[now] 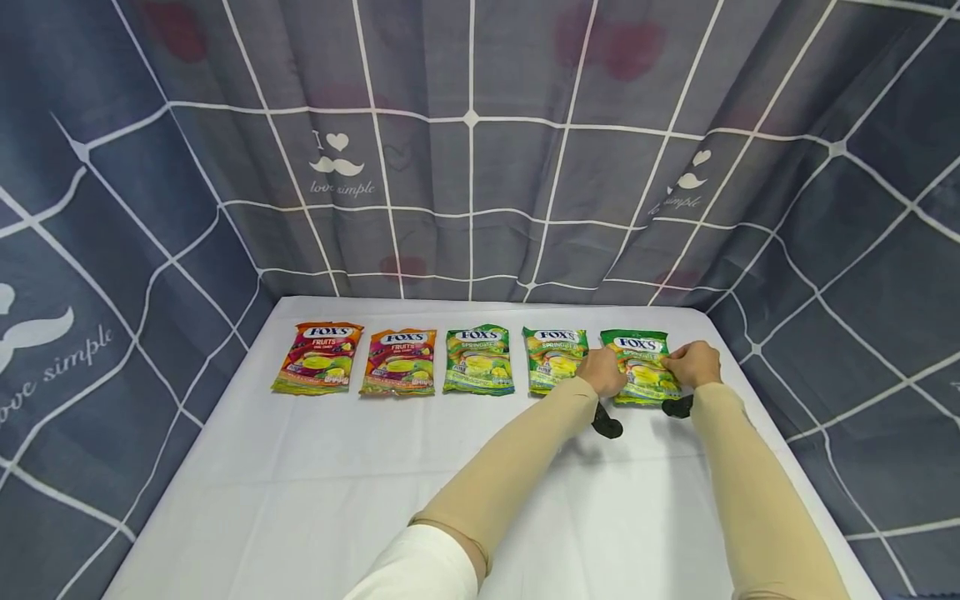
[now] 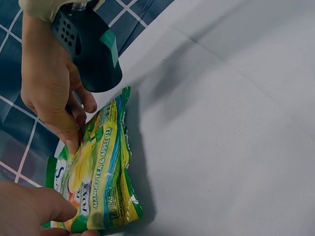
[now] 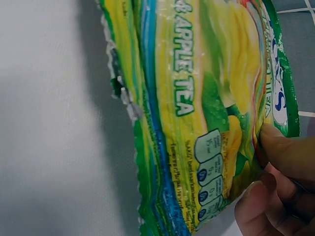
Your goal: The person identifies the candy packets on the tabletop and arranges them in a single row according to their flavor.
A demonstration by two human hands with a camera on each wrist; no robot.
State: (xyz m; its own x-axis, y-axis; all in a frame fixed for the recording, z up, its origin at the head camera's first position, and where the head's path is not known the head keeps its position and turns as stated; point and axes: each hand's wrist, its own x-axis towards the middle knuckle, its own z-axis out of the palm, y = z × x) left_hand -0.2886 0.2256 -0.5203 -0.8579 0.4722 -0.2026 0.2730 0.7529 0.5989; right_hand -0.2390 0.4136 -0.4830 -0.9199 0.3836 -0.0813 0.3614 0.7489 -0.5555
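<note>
A green and yellow FOX'S candy bag (image 1: 641, 360) lies face up at the right end of a row of bags, and both hands are on it. At its left side my left hand (image 1: 602, 372) pinches the edge, thumb on top and fingertips below in the left wrist view. My right hand (image 1: 696, 364) pinches the opposite edge between thumb and fingers. Large "APPLE TEA" lettering on the bag (image 3: 197, 98) shows in the right wrist view, beside the right hand (image 3: 280, 182).
To the left along the row lie two more green bags (image 1: 478, 362) (image 1: 551, 354) and two red and orange FOX'S bags (image 1: 318, 358) (image 1: 399, 364). A white cloth (image 1: 337, 483) covers the table. Dark checked curtains (image 1: 420, 167) enclose its back and sides.
</note>
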